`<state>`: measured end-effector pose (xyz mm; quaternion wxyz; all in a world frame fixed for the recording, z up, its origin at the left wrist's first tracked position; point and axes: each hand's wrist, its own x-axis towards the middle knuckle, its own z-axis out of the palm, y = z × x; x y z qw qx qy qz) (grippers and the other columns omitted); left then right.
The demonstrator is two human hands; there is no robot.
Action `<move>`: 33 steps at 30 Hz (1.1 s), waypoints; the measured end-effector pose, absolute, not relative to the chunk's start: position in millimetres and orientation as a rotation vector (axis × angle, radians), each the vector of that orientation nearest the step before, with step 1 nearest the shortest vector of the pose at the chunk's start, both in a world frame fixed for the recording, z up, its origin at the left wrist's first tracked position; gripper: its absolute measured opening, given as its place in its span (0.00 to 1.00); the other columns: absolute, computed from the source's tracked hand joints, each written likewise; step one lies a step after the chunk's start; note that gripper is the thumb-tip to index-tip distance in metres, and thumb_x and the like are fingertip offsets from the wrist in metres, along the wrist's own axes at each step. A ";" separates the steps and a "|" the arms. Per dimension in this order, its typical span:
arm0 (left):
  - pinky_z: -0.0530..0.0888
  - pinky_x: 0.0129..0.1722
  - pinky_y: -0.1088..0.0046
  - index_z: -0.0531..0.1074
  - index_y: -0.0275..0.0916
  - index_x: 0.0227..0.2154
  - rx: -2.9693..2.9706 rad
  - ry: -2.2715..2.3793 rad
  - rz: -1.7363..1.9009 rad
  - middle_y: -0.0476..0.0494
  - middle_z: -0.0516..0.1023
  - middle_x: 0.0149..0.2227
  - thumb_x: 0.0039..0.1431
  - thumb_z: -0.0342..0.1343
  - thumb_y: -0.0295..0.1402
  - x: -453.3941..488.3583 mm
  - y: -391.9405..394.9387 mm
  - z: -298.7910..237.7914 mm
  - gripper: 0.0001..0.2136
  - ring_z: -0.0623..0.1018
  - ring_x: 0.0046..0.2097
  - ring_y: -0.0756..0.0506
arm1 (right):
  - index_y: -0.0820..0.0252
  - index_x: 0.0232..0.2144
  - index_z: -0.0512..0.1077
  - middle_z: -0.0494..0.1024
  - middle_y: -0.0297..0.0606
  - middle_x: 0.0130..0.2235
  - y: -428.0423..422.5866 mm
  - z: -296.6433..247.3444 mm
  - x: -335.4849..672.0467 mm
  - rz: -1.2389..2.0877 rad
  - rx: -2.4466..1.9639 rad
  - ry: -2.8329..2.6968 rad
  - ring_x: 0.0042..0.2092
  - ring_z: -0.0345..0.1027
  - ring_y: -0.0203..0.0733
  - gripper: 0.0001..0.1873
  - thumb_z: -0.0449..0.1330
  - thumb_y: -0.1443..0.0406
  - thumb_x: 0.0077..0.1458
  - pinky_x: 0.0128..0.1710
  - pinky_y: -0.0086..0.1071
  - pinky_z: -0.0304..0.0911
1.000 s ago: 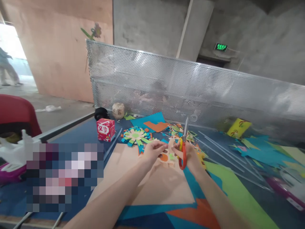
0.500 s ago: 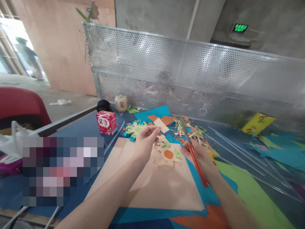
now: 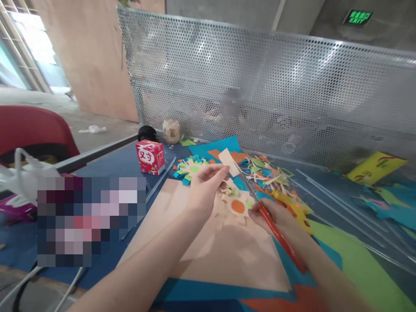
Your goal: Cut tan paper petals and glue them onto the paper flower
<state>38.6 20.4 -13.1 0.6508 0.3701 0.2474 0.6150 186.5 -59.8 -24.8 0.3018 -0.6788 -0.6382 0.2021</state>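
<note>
Between thumb and fingers, my left hand (image 3: 209, 186) pinches a small cream paper strip (image 3: 229, 161) that points up and away. My right hand (image 3: 271, 216) grips red-handled scissors (image 3: 274, 227), their blades reaching up to the strip's lower right edge. Whether the blades have cut into it I cannot tell. Beneath both hands lies a large cream sheet (image 3: 195, 247). On it sits a layered paper flower (image 3: 238, 206) with an orange centre, its left side partly hidden by my left hand. A blue, green and cream paper flower (image 3: 191, 168) lies just beyond my left hand.
Paper scraps (image 3: 269, 171) are heaped behind my right hand, beside a yellow glue gun (image 3: 294, 208). A red box (image 3: 150, 157) and a jar (image 3: 171, 131) stand at the back left. Clear sticks (image 3: 338, 203) lie right. A perforated metal panel (image 3: 260, 82) borders the table.
The scissors have swung left and forward, bringing their blades to the cream strip. My left hand still pinches the strip. The camera view has tilted down slightly and turned left.
</note>
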 end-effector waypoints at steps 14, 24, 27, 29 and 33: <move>0.63 0.20 0.81 0.71 0.35 0.21 0.959 0.603 1.367 0.52 0.69 0.18 0.40 0.61 0.31 39.1 20.4 -17.0 0.06 0.66 0.20 0.56 | 0.57 0.23 0.62 0.60 0.28 0.20 -61.9 -19.8 184.8 0.669 -1.830 -1.648 0.21 0.54 0.33 0.11 0.55 0.56 0.46 0.19 0.26 0.51; 0.61 0.19 0.80 0.71 0.34 0.21 0.945 0.610 1.371 0.53 0.67 0.17 0.39 0.61 0.30 40.3 20.8 -16.5 0.06 0.63 0.18 0.58 | 0.58 0.22 0.63 0.60 0.28 0.19 -63.5 -17.3 185.9 0.683 -1.845 -1.633 0.21 0.53 0.32 0.11 0.56 0.56 0.45 0.19 0.25 0.50; 0.62 0.19 0.80 0.71 0.34 0.21 0.946 0.620 1.373 0.53 0.68 0.17 0.39 0.61 0.30 40.4 20.7 -15.9 0.06 0.64 0.18 0.57 | 0.57 0.22 0.63 0.60 0.28 0.20 -62.8 -18.1 186.9 0.665 -1.858 -1.656 0.22 0.54 0.33 0.11 0.55 0.56 0.45 0.19 0.26 0.50; 0.62 0.19 0.80 0.71 0.35 0.21 0.952 0.629 1.376 0.53 0.68 0.17 0.39 0.61 0.30 40.1 20.9 -16.1 0.06 0.64 0.18 0.57 | 0.57 0.23 0.63 0.60 0.28 0.20 -62.0 -18.8 187.6 0.671 -1.856 -1.663 0.23 0.55 0.34 0.12 0.55 0.56 0.45 0.21 0.26 0.51; 0.61 0.19 0.80 0.71 0.35 0.21 0.965 0.631 1.383 0.52 0.68 0.18 0.39 0.61 0.30 39.4 21.8 -17.2 0.06 0.64 0.18 0.57 | 0.57 0.23 0.63 0.59 0.27 0.20 -61.0 -19.3 188.1 0.687 -1.876 -1.641 0.23 0.54 0.33 0.11 0.56 0.56 0.45 0.21 0.26 0.51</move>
